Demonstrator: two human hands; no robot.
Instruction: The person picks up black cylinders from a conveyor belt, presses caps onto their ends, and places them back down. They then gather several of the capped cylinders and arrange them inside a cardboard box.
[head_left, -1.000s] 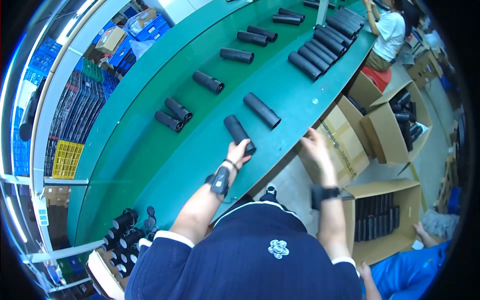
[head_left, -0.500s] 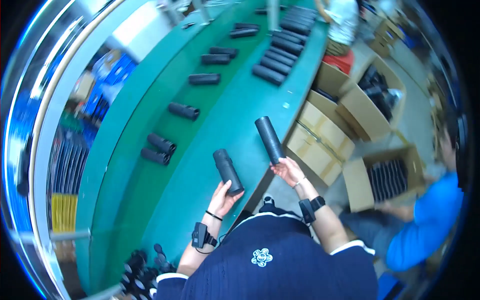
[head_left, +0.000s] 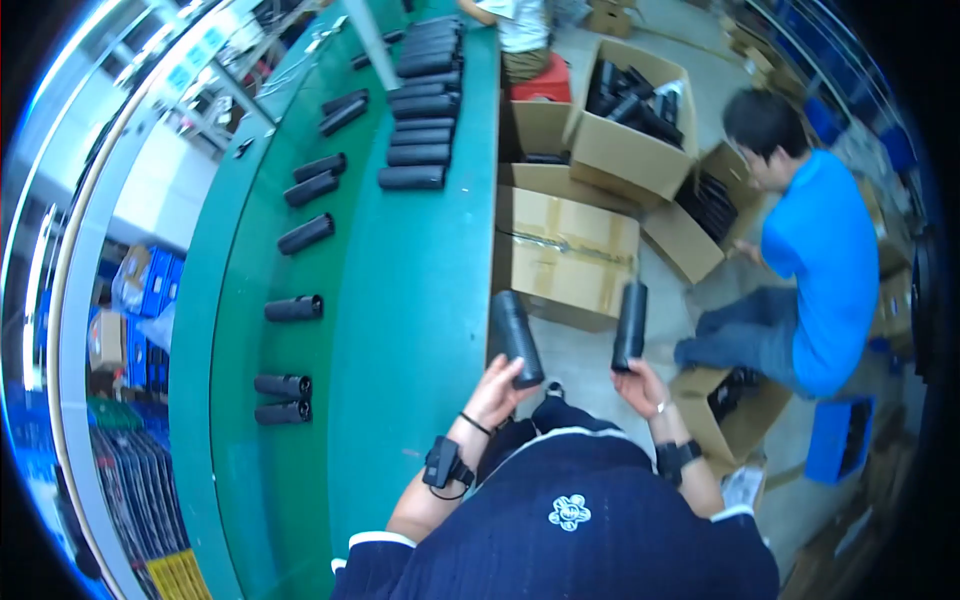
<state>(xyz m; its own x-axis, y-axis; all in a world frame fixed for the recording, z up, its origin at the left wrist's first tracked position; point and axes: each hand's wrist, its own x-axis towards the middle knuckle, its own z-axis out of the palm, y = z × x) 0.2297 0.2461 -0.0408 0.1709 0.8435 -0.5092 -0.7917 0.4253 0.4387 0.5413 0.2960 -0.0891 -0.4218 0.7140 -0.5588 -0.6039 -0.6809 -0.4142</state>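
Note:
My left hand [head_left: 500, 392] is closed round the lower end of a black tube [head_left: 515, 335], which tilts away just past the table's right edge. In my right hand [head_left: 642, 390] the lower end of a second black tube [head_left: 630, 325] is gripped, standing nearly upright in the picture over the floor. The two tubes are apart from each other. Several similar black tubes lie spaced along the green belt strip [head_left: 315, 470], and a close row of black tubes [head_left: 418, 154] lies on the green tabletop [head_left: 420, 290] farther off.
To the right of the table stand a taped carton [head_left: 570, 250] and an open carton [head_left: 640, 155] of black parts. A co-worker in a blue shirt [head_left: 825, 250] sits beyond, near another open carton [head_left: 725, 420] and a blue crate [head_left: 840, 440]. A metal post [head_left: 370, 40] rises from the table.
My view has turned to the right. Both hands, each with its tube, have swung from over the table to its right edge and the floor beside it.

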